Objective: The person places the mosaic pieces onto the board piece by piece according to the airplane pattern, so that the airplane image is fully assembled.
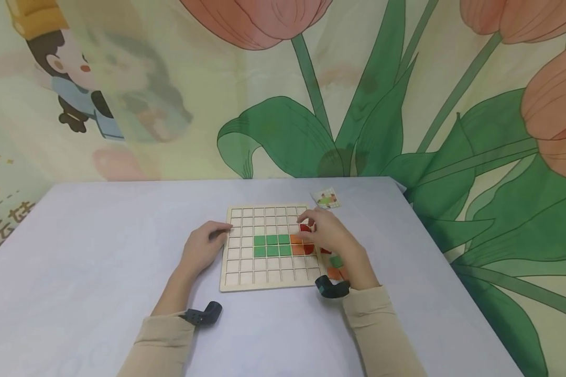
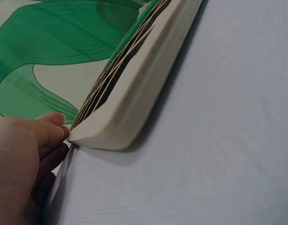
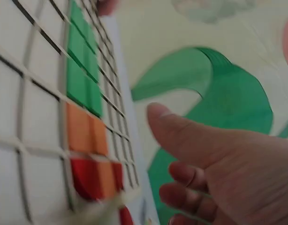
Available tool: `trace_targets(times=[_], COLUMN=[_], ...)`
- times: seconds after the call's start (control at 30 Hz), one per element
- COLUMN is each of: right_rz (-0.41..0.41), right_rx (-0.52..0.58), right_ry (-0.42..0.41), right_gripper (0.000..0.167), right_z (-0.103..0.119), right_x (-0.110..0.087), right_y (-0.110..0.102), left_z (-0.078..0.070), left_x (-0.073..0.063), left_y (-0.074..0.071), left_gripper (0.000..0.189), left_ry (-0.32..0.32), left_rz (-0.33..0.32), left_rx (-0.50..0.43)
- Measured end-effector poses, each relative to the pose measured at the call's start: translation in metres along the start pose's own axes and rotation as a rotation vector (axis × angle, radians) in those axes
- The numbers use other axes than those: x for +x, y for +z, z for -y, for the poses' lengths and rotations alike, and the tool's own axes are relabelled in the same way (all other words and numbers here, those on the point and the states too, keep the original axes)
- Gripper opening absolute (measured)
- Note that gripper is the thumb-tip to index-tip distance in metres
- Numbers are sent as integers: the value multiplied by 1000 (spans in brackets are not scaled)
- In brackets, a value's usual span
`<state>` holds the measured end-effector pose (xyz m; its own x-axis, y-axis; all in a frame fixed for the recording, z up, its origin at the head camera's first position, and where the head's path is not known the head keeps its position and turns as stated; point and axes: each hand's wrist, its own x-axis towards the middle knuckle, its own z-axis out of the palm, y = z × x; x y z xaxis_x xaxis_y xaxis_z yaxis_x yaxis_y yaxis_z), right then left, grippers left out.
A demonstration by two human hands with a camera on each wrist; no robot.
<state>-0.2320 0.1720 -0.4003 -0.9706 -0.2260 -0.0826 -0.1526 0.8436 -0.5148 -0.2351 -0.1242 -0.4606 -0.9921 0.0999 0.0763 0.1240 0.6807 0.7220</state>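
Note:
A pale wooden grid board lies on the white-covered table. Green square tiles fill cells in two rows, with orange tiles to their right and red pieces beyond. My left hand touches the board's left edge with its fingertips; in the left wrist view the fingers meet a corner. Over the board's right side hovers my right hand, fingers loosely bent beside the red pieces. The right wrist view shows its thumb apart from the other fingers, with no tile visible between them.
Loose green and orange tiles lie right of the board, partly behind the right forearm. A small patterned card lies beyond the board's far right corner. Behind the table hangs a backdrop with large printed tulips.

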Motion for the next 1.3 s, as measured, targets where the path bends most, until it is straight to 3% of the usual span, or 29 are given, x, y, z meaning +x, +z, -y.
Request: trace_targets(times=[0.13, 0.27, 0.43, 0.7, 0.93, 1.03, 1.17, 1.3], right_rz=[38, 117, 195, 203, 86, 105, 149, 125], right_rx=[6, -54, -126, -130, -31, -7, -3, 9], right_ry=[135, 270, 332, 356, 375, 374, 336, 292], right_gripper=[59, 82, 92, 81, 49, 43, 41, 31], right_z=[-20, -33, -42, -62, -87, -93, -93, -90], right_x=[-10, -20, -24, -24, -25, -27, -27, -23], right_y=[-19, -29, -29, -26, -32, -34, -33, -29], left_z=[0, 1, 2, 3, 3, 3, 2, 3], left_x=[0, 0, -1, -1, 0, 0, 0, 1], left_y=[1, 2, 2, 2, 3, 3, 2, 2], left_gripper=[30, 30, 30, 30, 30, 30, 29, 29], left_ry=[-1, -5, -6, 28, 20, 16, 12, 15], left_rz=[-4, -4, -7, -14, -12, -8, -8, -11], left_rx=[5, 7, 7, 4, 4, 6, -1, -4])
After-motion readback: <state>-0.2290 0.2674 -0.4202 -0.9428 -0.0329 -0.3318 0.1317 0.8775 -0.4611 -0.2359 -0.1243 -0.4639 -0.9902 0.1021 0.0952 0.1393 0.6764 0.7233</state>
